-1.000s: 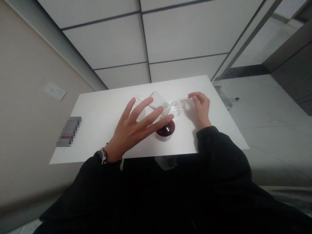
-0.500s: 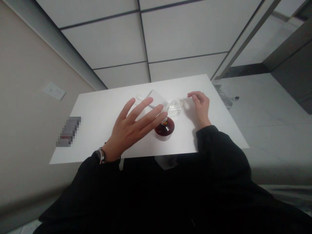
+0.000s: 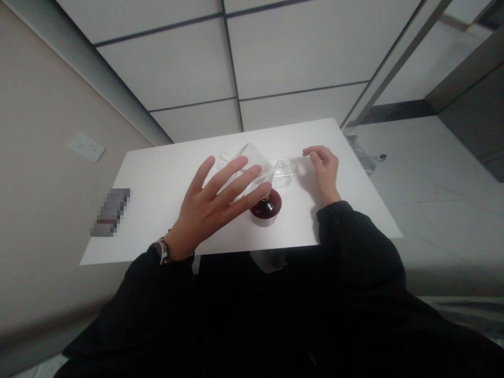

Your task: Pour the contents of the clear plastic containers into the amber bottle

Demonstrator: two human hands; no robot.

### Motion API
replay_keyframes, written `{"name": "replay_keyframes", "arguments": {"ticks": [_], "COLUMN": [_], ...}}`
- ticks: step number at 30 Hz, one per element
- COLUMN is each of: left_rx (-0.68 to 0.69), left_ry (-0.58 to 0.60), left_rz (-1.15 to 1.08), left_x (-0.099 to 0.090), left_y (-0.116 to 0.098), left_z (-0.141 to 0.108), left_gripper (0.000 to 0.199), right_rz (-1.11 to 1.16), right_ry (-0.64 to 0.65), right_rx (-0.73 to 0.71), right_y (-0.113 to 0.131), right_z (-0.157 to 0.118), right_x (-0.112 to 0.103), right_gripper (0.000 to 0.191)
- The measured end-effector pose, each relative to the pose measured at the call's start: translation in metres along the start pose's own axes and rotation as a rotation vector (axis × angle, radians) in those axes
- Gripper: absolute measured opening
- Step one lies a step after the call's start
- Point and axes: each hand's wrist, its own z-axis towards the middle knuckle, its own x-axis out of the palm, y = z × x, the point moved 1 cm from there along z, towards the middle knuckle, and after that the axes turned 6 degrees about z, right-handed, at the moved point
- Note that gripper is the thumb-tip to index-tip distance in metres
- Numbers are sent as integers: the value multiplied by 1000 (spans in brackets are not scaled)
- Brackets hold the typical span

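My left hand (image 3: 214, 202) hangs in the air over the table, its fingers spread and nothing in them. Below its little finger stands a squat round vessel (image 3: 266, 211) with dark red contents; its narrow top is partly covered by that finger. Behind the fingers is a clear, box-like piece (image 3: 256, 155), partly hidden by them. Beside it sits a smaller transparent piece (image 3: 283, 173). Over on the right, my right hand (image 3: 325, 170) is empty, with its fingers loosely bent toward the left and apart from the clear pieces.
These things stand on a white table (image 3: 157, 173). A pixelated dark object (image 3: 112, 212) lies near its left edge. White panels (image 3: 295, 52) rise behind the table, and a wall with a socket plate (image 3: 87, 147) is at left. Clear plastic (image 3: 362, 152) lies past the right edge.
My left hand has shifted very slightly left, with its fingers a little farther apart. My right hand and the things on the table stay where they were.
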Motion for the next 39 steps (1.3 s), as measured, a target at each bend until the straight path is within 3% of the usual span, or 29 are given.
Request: {"name": "replay_keyframes", "arguments": {"ticks": [3,9,19,22,27,39], "left_rx": [-12,30,14,21,0,53], "left_ry": [21,-138,-125,-90,94,80], "left_rz": [-7,115,115,64,-134,-51], "left_x": [0,0,-1,-1,-3,-4], "left_y": [0,-2,-2,-1,1,2], "left_z": [1,5,5,3,-1,0], "left_gripper": [65,49,56,57,65,66], "right_rz": [-5,11,12,6,14,21], "right_ry": [-2,-3,-2,4,-4,-13], "right_rx": [-5,3,1,3,-2,-11], "right_y": [0,-3,-5,-6,-6,-5], "right_z": [0,1,1,1,1,1], "right_x": [-1,-2,-2,-2,-1,-1], "right_gripper": [29,30,31,31,30,28]}}
